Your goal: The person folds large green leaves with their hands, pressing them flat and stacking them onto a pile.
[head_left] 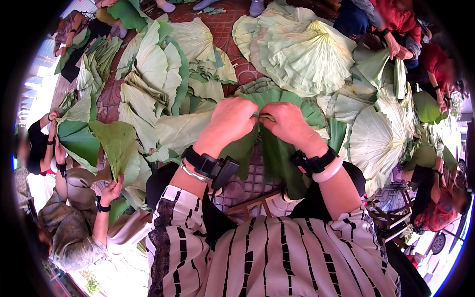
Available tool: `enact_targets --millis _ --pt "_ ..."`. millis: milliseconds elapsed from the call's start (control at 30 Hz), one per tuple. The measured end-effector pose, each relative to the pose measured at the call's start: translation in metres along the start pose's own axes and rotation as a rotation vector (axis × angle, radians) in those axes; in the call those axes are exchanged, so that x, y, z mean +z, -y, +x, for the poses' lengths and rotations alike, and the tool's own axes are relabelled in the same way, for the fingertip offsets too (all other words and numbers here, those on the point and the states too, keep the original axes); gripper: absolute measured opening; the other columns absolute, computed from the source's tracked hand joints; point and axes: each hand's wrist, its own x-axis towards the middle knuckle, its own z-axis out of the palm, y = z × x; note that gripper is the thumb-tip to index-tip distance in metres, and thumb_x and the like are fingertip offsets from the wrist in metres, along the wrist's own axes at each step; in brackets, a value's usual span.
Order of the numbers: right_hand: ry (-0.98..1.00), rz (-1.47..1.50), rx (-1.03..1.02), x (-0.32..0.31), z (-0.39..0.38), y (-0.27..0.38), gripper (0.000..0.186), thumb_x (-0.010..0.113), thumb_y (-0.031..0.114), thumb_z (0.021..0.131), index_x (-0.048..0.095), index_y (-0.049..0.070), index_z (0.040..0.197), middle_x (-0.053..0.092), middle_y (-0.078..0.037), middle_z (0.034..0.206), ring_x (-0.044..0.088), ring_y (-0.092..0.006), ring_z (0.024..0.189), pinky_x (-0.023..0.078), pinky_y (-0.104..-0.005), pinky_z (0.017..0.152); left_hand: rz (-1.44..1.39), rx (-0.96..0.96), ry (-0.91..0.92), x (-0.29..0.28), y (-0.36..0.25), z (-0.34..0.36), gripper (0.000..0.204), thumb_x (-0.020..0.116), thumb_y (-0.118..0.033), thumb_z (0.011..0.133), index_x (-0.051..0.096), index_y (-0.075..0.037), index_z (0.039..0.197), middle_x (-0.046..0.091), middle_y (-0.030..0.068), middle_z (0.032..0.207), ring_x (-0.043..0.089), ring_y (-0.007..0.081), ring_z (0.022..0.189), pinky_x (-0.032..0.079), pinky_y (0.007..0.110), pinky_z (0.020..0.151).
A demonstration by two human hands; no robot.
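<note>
A large green lotus leaf (279, 161) hangs from my two hands, in front of my knees. My left hand (233, 118) is closed in a pinch on the leaf's edge. Close beside it, almost touching, my right hand (287, 121) also pinches the leaf, and a small rolled or folded bit of it shows between the fingers. Below my hands the leaf falls in two parts with a gap between them; whether it is torn or only folded I cannot tell. Both fingertips are partly hidden by my knuckles.
Beyond my hands, a big fanned pile of pale lotus leaves (307, 54) lies on the red tiled floor (222, 32). Another pile (153, 69) lies left, one more (378, 126) right. Co-workers sit around; at left a person's hand (113, 189) holds a leaf (115, 143).
</note>
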Motion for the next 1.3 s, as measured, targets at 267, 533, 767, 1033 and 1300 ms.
enact_targets --millis 267,533,767,1033,1300 --pt "0.03 0.155 -0.043 0.0 0.001 -0.001 0.014 0.071 0.017 0.084 0.072 0.005 0.091 0.071 -0.017 0.087 0.067 -0.0424 0.085 0.054 -0.0503 0.074 -0.103 0.061 -0.033 0.001 0.014 -0.004 0.019 0.076 -0.024 0.082 0.075 -0.01 0.095 0.071 0.0167 0.086 0.068 0.0392 0.088 0.053 0.049 0.079" --pt "0.178 0.446 0.052 -0.013 -0.002 -0.002 0.018 0.07 0.015 0.087 0.074 0.004 0.1 0.07 -0.019 0.082 0.067 -0.0361 0.076 0.054 -0.0407 0.073 -0.372 -0.004 0.111 -0.01 0.018 -0.006 0.02 0.078 -0.019 0.082 0.076 -0.008 0.098 0.069 0.0164 0.08 0.067 0.0296 0.073 0.053 0.038 0.071" --pt "0.282 0.573 0.139 -0.023 -0.004 -0.001 0.018 0.07 0.015 0.093 0.074 0.001 0.104 0.07 -0.007 0.082 0.061 -0.0138 0.077 0.05 -0.0296 0.074 -0.539 0.036 0.159 -0.01 0.024 -0.006 0.027 0.079 -0.023 0.081 0.076 -0.006 0.102 0.066 0.02 0.077 0.064 0.031 0.07 0.051 0.04 0.069" --pt "0.306 0.667 0.144 -0.045 -0.006 0.0 0.021 0.071 0.021 0.096 0.075 0.003 0.107 0.069 -0.001 0.084 0.059 -0.0084 0.083 0.049 -0.0275 0.078 -0.883 0.001 0.215 -0.02 0.02 -0.01 0.017 0.075 -0.01 0.089 0.075 0.0 0.103 0.073 0.0008 0.091 0.063 0.0083 0.086 0.049 0.025 0.081" --pt "0.312 0.62 0.11 -0.046 -0.008 -0.004 0.023 0.072 0.022 0.096 0.074 0.004 0.109 0.07 -0.003 0.086 0.06 -0.0092 0.084 0.05 -0.0276 0.079 -0.805 0.012 0.218 -0.021 0.019 -0.011 0.02 0.076 -0.013 0.089 0.075 -0.001 0.105 0.074 0.0016 0.093 0.064 0.0083 0.089 0.05 0.026 0.084"
